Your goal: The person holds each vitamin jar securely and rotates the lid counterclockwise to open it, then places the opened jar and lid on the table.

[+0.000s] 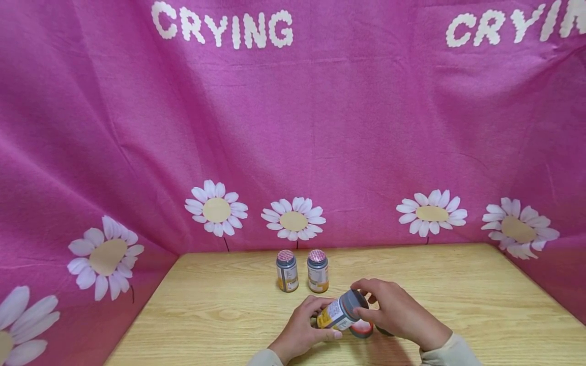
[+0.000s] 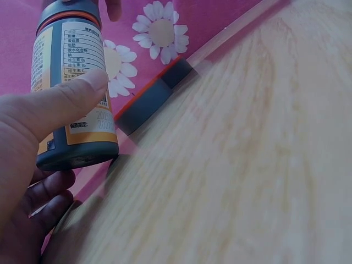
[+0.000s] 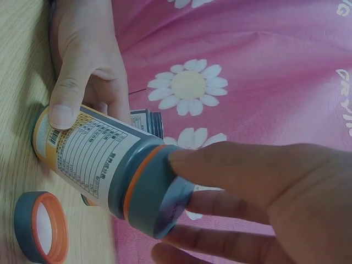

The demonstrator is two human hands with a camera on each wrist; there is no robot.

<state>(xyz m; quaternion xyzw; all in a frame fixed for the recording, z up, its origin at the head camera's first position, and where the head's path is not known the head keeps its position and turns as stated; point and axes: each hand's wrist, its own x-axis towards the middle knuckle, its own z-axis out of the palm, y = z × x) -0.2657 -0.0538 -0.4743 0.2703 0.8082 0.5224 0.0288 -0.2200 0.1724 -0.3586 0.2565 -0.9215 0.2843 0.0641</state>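
A grey bottle [image 1: 337,313] with a white and yellow label is held tilted above the table, its capped end toward the right. My left hand [image 1: 302,328] grips it around the lower body, thumb across the label in the left wrist view. On its grey cap [image 3: 154,190], which has an orange ring at its lower edge, the thumb and fingers of my right hand [image 1: 396,310] hold from the other end. Below the bottle, a loose cap [image 3: 41,226] with an orange inner rim lies on the table, open side up.
Two more bottles [image 1: 287,272] [image 1: 318,272] stand uncapped side by side farther back, with pinkish patterned seals on top. A second loose cap [image 2: 179,71] sits beside the first, partly hidden by my right hand in the head view. A pink flowered cloth [image 1: 348,152] hangs behind the wooden table [image 1: 220,315].
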